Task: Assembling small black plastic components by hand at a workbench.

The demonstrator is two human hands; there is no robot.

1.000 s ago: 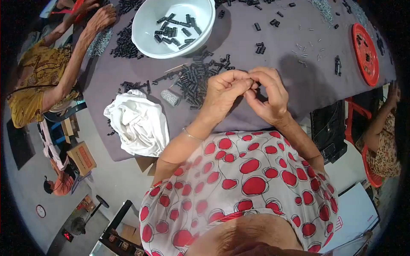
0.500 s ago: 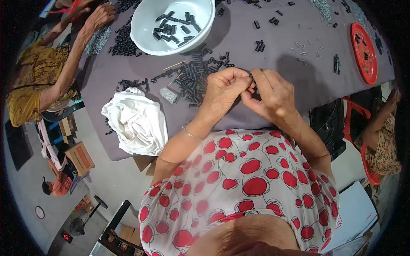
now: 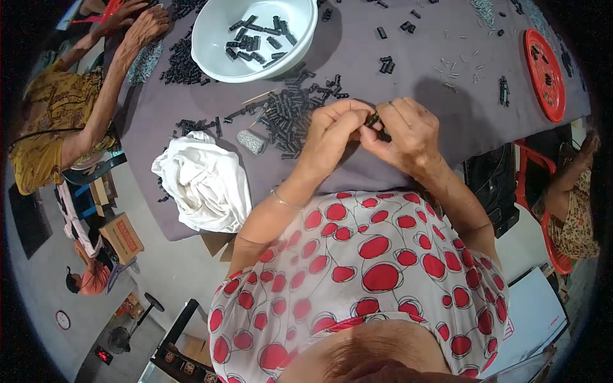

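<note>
Right hand (image 3: 412,134) curled further since earlier frame — small dark part (image 3: 373,119) now shows, pinched between right fingers and those of left hand (image 3: 332,134), over tabletop (image 3: 412,73). I judge it light, stiff, perhaps slippery — best held by ends, though fingers hide most.

Some printing, all too small to read.
A brown cardboard box (image 3: 121,237) has print on its side. A big white box (image 3: 527,319) has little red marks. The round wall clock (image 3: 62,320) is too tiny to read.
</note>
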